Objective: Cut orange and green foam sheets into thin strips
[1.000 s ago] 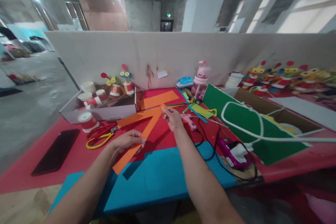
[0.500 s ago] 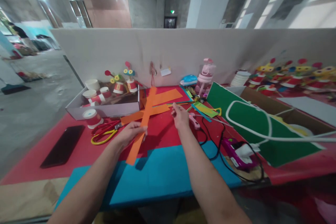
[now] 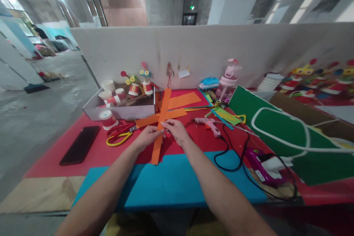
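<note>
A long orange paper strip [image 3: 157, 151] stands up at a slant above the red tabletop, pinched near its middle by my left hand [image 3: 148, 137]. My right hand [image 3: 177, 131] has its thumb and fingers closed on the strip's right edge, just above the left fingers. Behind it lies a shorter orange strip [image 3: 177, 113], partly hidden. To the right of my right hand rests a pink hot glue gun [image 3: 208, 123] with a small red light. Red and yellow-handled scissors [image 3: 119, 139] lie to the left of my hands.
A white box [image 3: 118, 112] with paper cups and figures stands at the back left. A black phone [image 3: 80, 145] lies left. Blue sheeting [image 3: 171, 180] covers the front edge. At right are a purple power strip [image 3: 264, 167], cables and a green board [image 3: 271, 132]. A partition [image 3: 193, 48] stands behind.
My right hand has come left from beside the glue gun to the orange strip and closed on it. The strip stands more upright. The camera view has turned slightly left.
</note>
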The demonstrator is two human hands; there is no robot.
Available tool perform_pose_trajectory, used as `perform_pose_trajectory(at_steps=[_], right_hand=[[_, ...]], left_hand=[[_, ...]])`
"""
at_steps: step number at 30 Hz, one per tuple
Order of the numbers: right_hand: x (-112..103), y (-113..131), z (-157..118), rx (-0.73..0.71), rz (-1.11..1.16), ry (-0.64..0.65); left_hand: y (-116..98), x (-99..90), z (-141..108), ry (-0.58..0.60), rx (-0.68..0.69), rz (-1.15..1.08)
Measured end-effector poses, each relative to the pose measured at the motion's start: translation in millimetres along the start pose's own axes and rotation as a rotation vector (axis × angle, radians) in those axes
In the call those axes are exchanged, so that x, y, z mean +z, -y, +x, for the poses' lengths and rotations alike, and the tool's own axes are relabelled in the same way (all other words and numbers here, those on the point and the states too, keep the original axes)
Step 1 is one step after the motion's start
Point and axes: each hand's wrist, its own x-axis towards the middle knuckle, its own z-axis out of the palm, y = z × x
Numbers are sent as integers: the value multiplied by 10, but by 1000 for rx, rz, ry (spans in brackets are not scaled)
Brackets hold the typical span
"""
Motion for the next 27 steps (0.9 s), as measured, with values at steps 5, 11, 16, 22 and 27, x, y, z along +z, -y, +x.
perform_pose_trajectory(at_steps=[5,11,16,22,27], right_hand=[[-65,81,18,-122,-83,-180],[-365,176,158,-206,-17,-417],[-555,210,228,-219,145,-563],[-428,222,114,34,211,-185],[-145,165,-23,153,163,83]], left_hand=[[-28,-14,-32,128,-138,-144],[-76,-11,-61,251,-174,-24],[-119,-95,-104,402,-152,30],[-80,-192,-54,125,-29,-57],[-62,-163,-10,-23,14,-222]])
